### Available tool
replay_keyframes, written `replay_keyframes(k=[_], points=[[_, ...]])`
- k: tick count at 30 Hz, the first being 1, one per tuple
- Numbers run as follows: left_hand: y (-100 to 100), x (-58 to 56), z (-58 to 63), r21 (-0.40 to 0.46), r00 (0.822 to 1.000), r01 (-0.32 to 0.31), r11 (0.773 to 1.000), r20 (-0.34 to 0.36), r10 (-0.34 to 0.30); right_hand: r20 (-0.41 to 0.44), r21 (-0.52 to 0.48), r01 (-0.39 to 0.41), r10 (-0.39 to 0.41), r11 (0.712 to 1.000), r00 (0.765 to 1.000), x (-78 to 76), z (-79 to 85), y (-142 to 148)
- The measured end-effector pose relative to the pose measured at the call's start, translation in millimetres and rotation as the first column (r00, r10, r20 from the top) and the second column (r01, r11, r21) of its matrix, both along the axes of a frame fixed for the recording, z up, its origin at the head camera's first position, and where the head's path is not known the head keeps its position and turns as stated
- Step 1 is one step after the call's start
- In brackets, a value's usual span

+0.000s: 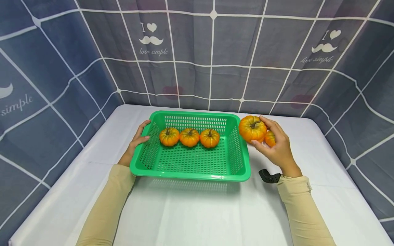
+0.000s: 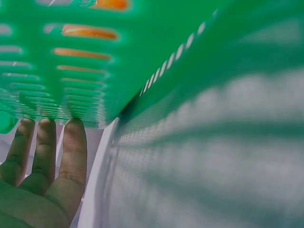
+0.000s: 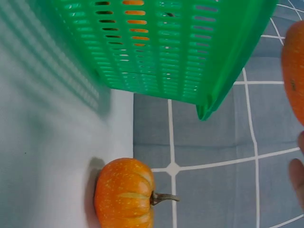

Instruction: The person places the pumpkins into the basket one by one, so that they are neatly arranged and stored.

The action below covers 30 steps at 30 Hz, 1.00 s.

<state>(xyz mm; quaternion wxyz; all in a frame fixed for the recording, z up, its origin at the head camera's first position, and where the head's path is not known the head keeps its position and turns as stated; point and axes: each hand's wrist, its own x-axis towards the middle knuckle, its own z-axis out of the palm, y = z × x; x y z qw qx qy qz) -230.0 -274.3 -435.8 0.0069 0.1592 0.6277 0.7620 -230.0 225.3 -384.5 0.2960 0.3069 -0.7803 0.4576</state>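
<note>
Resting on a white table, a green slotted basket [image 1: 191, 177] holds three small orange pumpkins: one at left [image 1: 169, 137], one in the middle [image 1: 189, 137] and one at right [image 1: 210, 138]. My left hand [image 1: 135, 143] holds the basket's left rim with thumb and index finger. Three other fingertips [image 2: 74, 126] touch the outside of its end wall. Just outside the right rim, my right hand [image 1: 275, 147] grips another pumpkin [image 1: 252, 128] by its side, stem facing up. One more pumpkin [image 3: 124, 192] sits on the table beneath that hand, partly hidden in the head view.
The white cloth-covered table [image 1: 191, 218] reaches back to a grey checked curtain [image 1: 191, 44], which also hangs at left and right. A black strap piece [image 1: 269, 176] is on my right wrist.
</note>
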Motion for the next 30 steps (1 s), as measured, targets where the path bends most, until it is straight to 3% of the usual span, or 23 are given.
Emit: replay_keyframes(k=[10,16,22,30], points=[[0.7,1.6,1.0,-0.019,1.0,-0.005,1.0,-0.015,0.005,0.093,0.072,-0.114,0.107,0.991,0.99,6.0,9.3,-1.0],[1.1,2.9,2.8,-0.027,1.0,-0.002,1.0,0.0,0.002,0.104,0.131,-0.121,0.108,0.984,0.989,9.9,13.8,-3.5],[1.3,3.4,3.7,-0.036,1.0,-0.007,0.999,0.009,0.007,0.185,0.142,-0.172,0.145,0.975,0.972,16.8,21.4,-7.9],[1.6,4.0,3.8,-0.015,1.0,-0.001,1.0,0.009,0.001,0.2,0.293,-0.179,0.123,0.939,0.972,18.8,31.8,-9.4]])
